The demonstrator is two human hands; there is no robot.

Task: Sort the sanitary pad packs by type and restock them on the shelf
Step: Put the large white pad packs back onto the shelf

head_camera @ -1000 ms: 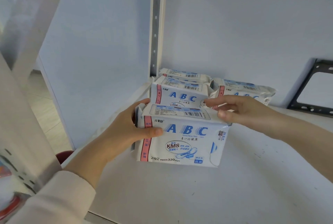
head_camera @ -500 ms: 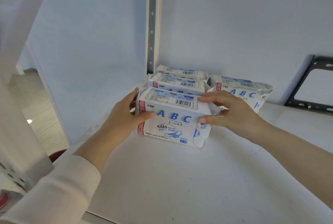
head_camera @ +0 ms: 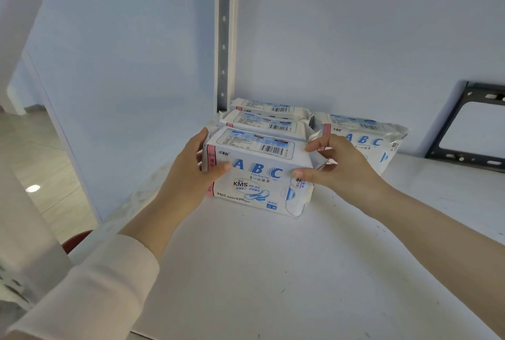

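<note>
— Pad pack (head_camera: 259, 175), the one being handled: where has it got to?

— Down on the shelf (head_camera: 273, 271), as far as I can judge. A second ago it was held nearer the camera and clear of the row. Now its lower edge looks to sit on the board, upright, ABC face outward. It is just in front of the second pack (head_camera: 267, 123) and the rear pack (head_camera: 270, 107), by the slotted upright (head_camera: 224, 33). Whether it touches the second pack I cannot tell.

— So it counts as restocked?

— Nearly. It lines up with packs of the same print, which is what the sorting asks. The side pack (head_camera: 366, 137) lies tilted to the right of the row, and I cannot read whether it is another type.

— And the grip?

— The left grip (head_camera: 188, 175) has its thumb across the front face and its fingers curled round the left end, closed on the pad pack. The right grip (head_camera: 344, 167) has shifted. Its fingers lay along the top before. Now the thumb presses the front near the right edge and the fingers curl onto the upper right corner, pinching that end. Neither has let go.

— What remains?

— Probably a small nudge back against the row, then release.
</note>
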